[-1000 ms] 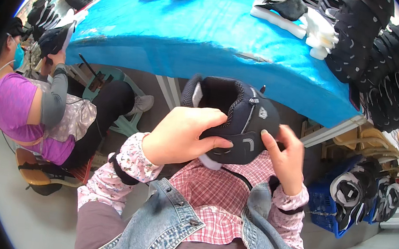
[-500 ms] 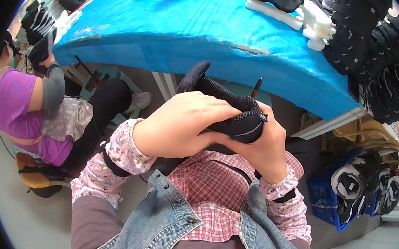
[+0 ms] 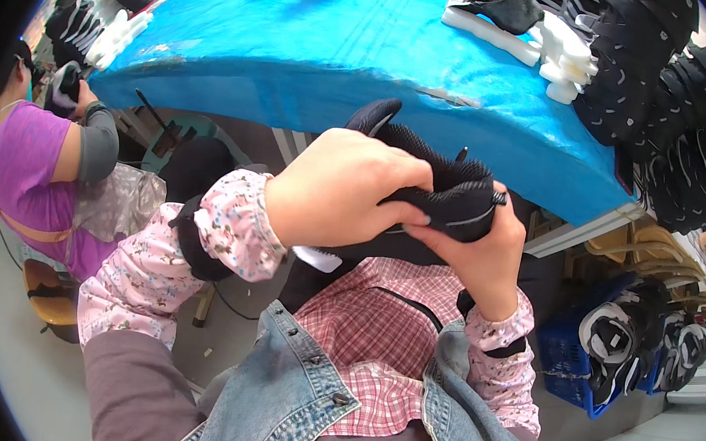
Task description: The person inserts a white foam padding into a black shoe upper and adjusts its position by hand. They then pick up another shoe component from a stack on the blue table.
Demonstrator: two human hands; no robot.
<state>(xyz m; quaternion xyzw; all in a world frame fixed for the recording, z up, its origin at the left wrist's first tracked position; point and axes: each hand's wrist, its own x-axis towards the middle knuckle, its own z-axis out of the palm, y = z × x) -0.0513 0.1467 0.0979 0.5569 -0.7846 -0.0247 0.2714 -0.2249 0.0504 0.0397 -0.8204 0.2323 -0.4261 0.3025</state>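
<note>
A black mesh shoe upper (image 3: 459, 193) is held between both hands in front of my lap. My left hand (image 3: 355, 182) is closed on its left and middle part, fingers bent over the collar opening. My right hand (image 3: 494, 254) grips the right end from below, its thumb near the left thumb. A small loop sticks out at that right end. The dark tip of an upright rod (image 3: 461, 154) shows just behind the upper. Below my left wrist a white piece (image 3: 317, 258) peeks out; what it belongs to is hidden.
Ahead stands a table with a blue cover (image 3: 346, 39), bearing shoe parts and white foam-like pieces (image 3: 564, 58). Black uppers (image 3: 640, 104) are heaped at its right. A blue crate (image 3: 566, 359) of shoe parts sits lower right. At left a person in purple (image 3: 29, 152) handles a shoe part.
Both hands and the shoe upper have shifted slightly right. My left elbow has swung outward, and the white piece has come into view. The upper now covers most of the rod.
</note>
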